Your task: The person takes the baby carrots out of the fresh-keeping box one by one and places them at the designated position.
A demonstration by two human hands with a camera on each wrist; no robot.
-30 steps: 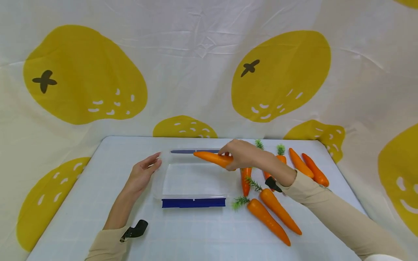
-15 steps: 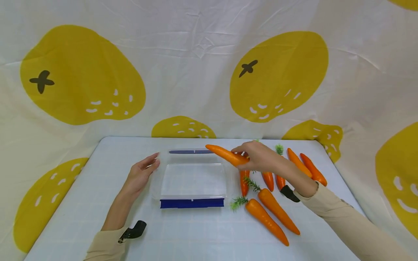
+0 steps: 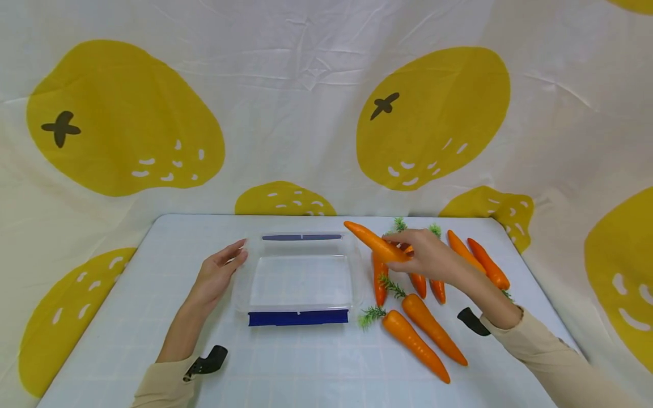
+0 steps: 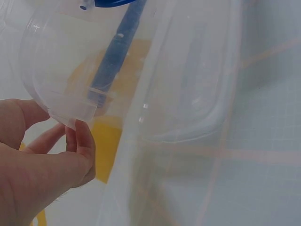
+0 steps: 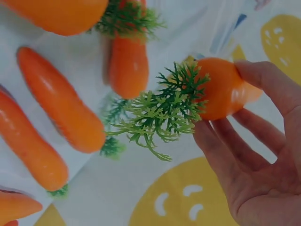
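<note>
My right hand (image 3: 425, 255) grips an orange carrot (image 3: 374, 241) near its leafy end, its pointed tip aimed up and left, above other carrots. In the right wrist view thumb and fingers are curled round the carrot (image 5: 223, 89), and its green top (image 5: 162, 113) hangs free. My left hand (image 3: 216, 275) holds the left rim of a clear plastic container (image 3: 301, 283) with blue clips along its front and back. In the left wrist view the thumb and fingertips of the left hand (image 4: 51, 160) pinch a clear flap at the rim of the container (image 4: 188, 94).
Several carrots lie right of the container. Two carrots (image 3: 415, 345) with green tops are nearest the front, and another pair (image 3: 482, 260) lies at the far right. All are on a pale table (image 3: 285, 368) before a hanging cloth (image 3: 285, 124) with yellow fruit prints.
My right hand has moved right with the carrot, from over the container's back right part to above the carrots beside it. The left hand stays at the container's rim.
</note>
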